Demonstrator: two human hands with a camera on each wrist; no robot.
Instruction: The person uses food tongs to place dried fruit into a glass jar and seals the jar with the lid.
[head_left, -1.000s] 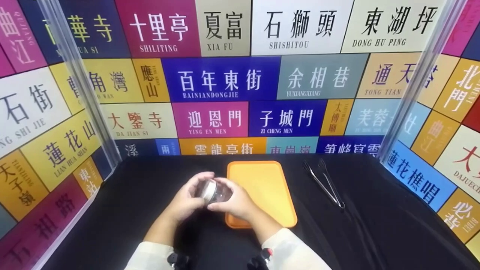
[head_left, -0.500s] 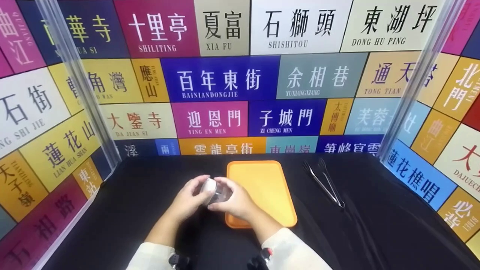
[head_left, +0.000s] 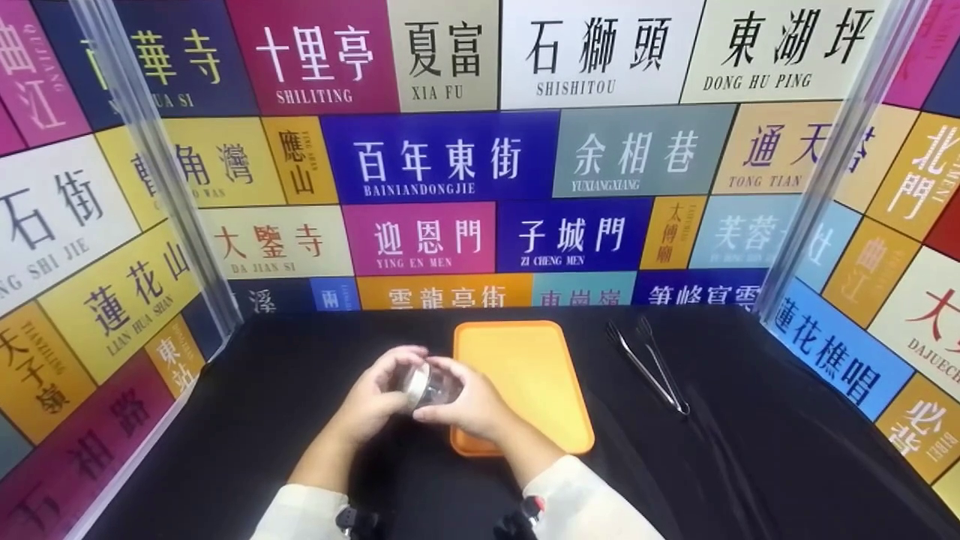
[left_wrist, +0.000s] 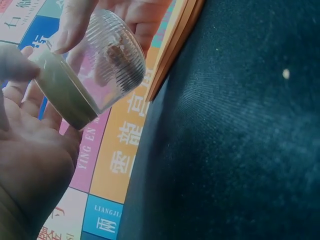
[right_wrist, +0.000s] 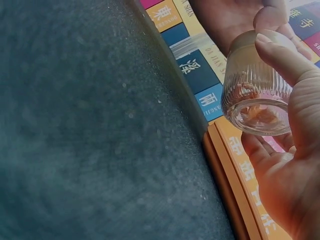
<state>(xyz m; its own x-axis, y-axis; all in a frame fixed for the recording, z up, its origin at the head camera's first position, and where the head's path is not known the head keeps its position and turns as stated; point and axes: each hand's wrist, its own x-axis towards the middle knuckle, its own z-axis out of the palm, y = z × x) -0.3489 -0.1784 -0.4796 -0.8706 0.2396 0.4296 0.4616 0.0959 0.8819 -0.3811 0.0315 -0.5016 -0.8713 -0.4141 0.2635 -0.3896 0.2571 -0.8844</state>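
A ribbed clear glass jar with a pale lid is held tilted between both hands over the black cloth, by the left edge of the orange tray. My left hand grips the lid, its thumb and fingers around the edge. The glass body is held by my right hand, thumb on the near side and fingers on the far side. Small reddish-brown pieces lie inside the jar. The lid sits on the mouth of the jar in both wrist views.
Metal tongs lie on the black cloth to the right of the tray. Printed panels with large characters stand behind and on both sides, with clear corner posts.
My left hand turned at the lid, its thumb shifting up over it by half a second ago, then back down now. The right hand keeps its hold on the glass; tray and tongs have not moved.
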